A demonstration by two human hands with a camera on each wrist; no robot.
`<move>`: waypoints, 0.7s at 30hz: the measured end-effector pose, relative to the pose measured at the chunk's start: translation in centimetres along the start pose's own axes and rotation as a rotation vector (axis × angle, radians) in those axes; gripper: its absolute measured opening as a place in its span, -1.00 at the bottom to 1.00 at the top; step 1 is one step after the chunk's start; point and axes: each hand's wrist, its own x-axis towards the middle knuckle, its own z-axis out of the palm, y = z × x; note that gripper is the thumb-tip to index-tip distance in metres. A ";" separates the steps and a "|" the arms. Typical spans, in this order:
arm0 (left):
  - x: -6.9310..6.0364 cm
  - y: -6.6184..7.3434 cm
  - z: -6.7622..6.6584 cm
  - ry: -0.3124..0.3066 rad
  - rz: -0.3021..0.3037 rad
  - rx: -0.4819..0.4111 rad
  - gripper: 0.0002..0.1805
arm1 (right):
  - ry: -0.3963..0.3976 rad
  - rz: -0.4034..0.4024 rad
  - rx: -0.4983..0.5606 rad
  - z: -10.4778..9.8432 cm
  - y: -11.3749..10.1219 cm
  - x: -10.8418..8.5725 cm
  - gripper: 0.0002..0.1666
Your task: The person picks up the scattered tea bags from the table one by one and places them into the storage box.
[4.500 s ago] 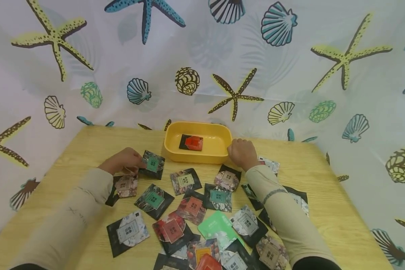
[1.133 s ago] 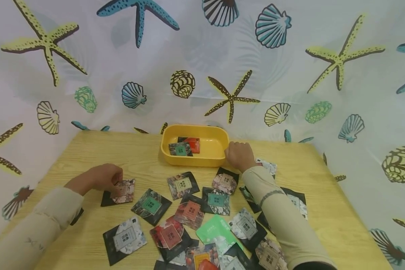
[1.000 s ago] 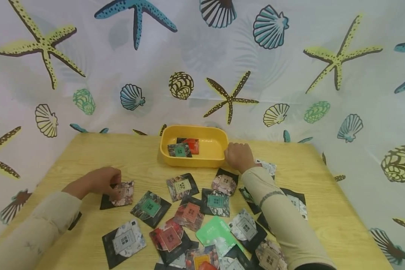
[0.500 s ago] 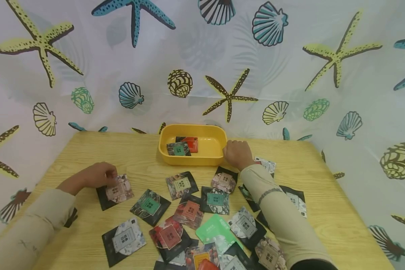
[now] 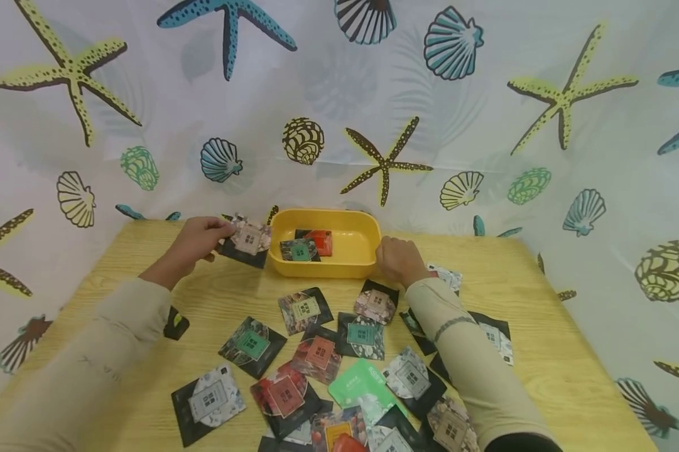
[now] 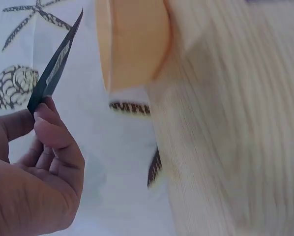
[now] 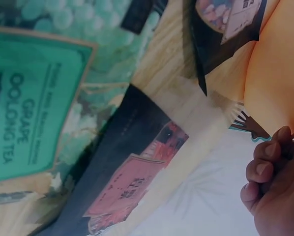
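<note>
White cloth hung behind the worktop, printed with sea life. Reference mark: the small brown starfish, yellow-edged. Left of that mark: spiral shell, brown on yellow; farther left, blue scallop, then mint shell, then pale scallop. Above: striped fan shell, cut off at top; upper left, blue starfish, likewise cut. Far upper left: large yellow starfish, dark-spotted. Upper right: teal scallop. To the right, slightly lower: yellow scallop, second mint shell, grey-blue scallop, in that order. Worktop of pale grained wood, back edge below the mark.
</note>
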 end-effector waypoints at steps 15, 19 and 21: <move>6.7 4.8 8.8 0.061 -0.048 -0.031 -0.70 | -0.082 0.005 -0.069 -0.8 -0.4 0.3 -0.56; 7.2 4.9 10.2 0.065 -0.035 0.064 -0.54 | -0.068 0.011 -0.068 -0.7 -0.4 0.3 -0.58; 7.3 4.8 10.7 0.064 -0.019 0.110 -0.50 | -0.070 0.013 -0.070 -0.8 -0.4 0.3 -0.59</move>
